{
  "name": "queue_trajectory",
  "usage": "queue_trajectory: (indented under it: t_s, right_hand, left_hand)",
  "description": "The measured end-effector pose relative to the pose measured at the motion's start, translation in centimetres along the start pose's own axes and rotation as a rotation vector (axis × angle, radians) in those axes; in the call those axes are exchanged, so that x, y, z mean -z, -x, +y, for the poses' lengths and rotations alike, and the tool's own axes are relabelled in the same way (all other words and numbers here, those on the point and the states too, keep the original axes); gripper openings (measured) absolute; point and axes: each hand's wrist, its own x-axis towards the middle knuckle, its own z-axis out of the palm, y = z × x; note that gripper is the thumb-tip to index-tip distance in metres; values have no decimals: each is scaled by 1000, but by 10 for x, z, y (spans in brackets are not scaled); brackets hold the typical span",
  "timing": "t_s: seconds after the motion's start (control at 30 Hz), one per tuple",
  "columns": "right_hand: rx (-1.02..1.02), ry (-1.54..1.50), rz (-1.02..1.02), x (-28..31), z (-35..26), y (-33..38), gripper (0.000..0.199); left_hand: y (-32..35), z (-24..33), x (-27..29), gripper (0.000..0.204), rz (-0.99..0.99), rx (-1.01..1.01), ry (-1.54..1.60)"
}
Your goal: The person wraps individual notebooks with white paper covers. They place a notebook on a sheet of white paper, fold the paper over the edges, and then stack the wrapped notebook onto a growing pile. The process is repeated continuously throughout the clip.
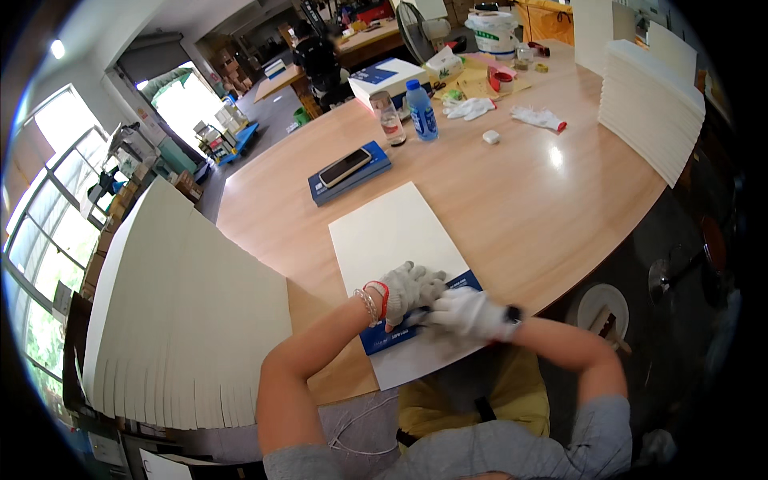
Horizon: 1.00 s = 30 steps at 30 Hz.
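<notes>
A cream-white board [394,228] lies in front of me, with a blue printed band [380,339] across its near part. My left hand [406,290], in a white knit glove with a red cuff, rests on the board just above the band, its fingers apart. Close beside it on the right, my right hand [470,314], also gloved in white, is over the band. Motion smears its fingers, so I cannot make out whether they hold anything. A pale strip of sheet [416,364] shows below the band, at the table's near edge.
Tall stacks of white board stand at left [192,312] and far right [648,108]. A phone [346,167] lies on a blue box [372,166]. Beyond are a clear bottle [389,122], a blue-capped bottle [422,112], spare gloves [470,108] and a white bucket [492,36].
</notes>
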Motion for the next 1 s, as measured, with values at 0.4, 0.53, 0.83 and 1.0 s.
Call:
queue_trajectory:
  t_s: [0.4,0.53,0.83,1.0]
  right_hand:
    - [0,-43,-32,-102,-84,-91,12]
    - [-147,-48,-78,-39,-54,-48,12]
    - [-638,838,251,72,56,66,37]
    - [-1056,-527,115,-8,98,36,45]
  left_hand:
    - [-6,-4,17,112,67,-85,26]
    - [-5,-5,-11,109,219,-92,-3]
    - [21,11,11,111,27,-10,-69]
    - [40,53,-33,50,258,514,303]
